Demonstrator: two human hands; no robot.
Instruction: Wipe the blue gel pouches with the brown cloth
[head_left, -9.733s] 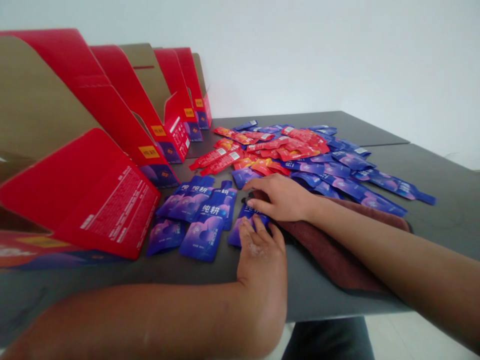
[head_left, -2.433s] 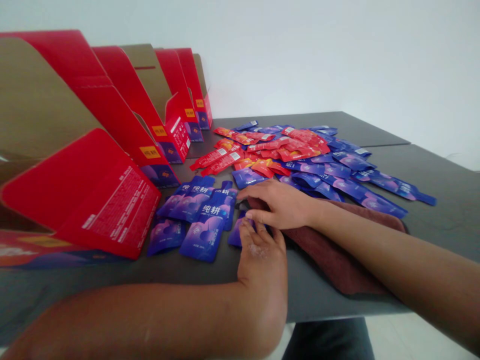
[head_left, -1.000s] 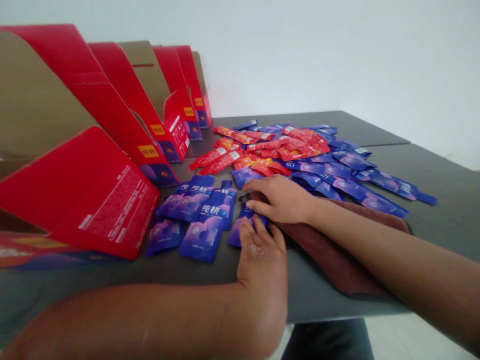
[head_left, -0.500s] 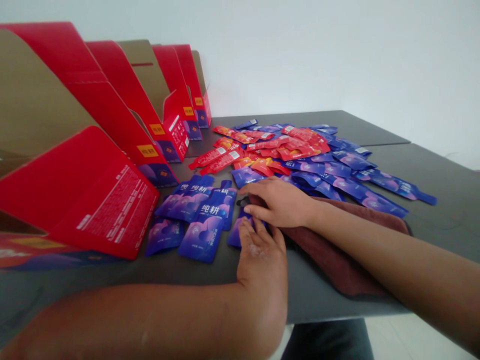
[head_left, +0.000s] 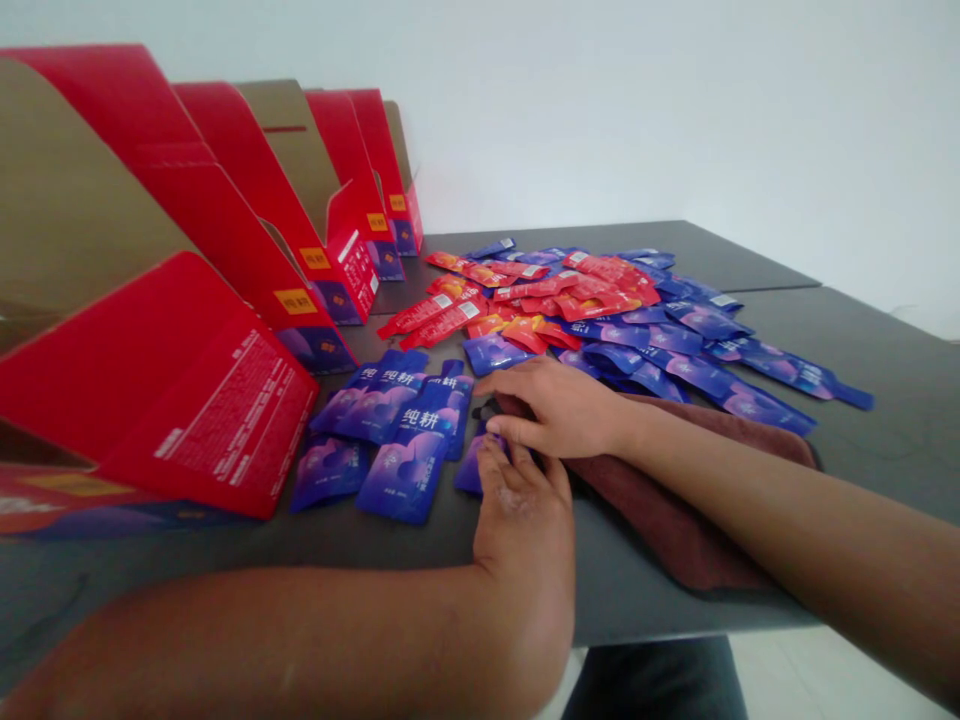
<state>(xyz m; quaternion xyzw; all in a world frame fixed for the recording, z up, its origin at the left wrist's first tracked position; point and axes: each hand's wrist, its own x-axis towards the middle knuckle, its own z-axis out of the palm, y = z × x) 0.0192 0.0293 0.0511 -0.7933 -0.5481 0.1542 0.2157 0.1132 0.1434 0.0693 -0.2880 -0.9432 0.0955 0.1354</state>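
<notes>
Your left hand (head_left: pixel 521 530) and right hand (head_left: pixel 559 408) meet over a glossy blue foil sachet (head_left: pixel 469 472), which lies flat on the table, partly hidden beneath them, near the edge closest to you. Your left fingers (head_left: pixel 495 462) point up and away from you, slightly curled and a little apart, their tips on or just against the sachet. Your right fingers (head_left: pixel 517 426) lie nearly together and curve leftward across the top of your left fingertips, close above the same sachet. The sachet sits between the two sets of fingers, but you cannot tell whether they are gripping it or only resting on it.

A soft, dark maroon microfibre towel (head_left: pixel 675 510) lies rumpled under your right wrist and forearm. Just left of your hands, a loose group of blue spouted sachets (head_left: pixel 405 430) lies flat, some overlapping. Beyond them spreads a heap of slick red and orange sachets (head_left: pixel 540 300) mixed with more blue ones, all on a smooth charcoal-grey table (head_left: pixel 862 340). Along the left side stands a row of open red cardboard display cartons (head_left: pixel 255 190) with plain brown inner faces and angled, cut-away sides. The nearest red carton (head_left: pixel 172 390) leans toward the sachets, its small white print facing you.
</notes>
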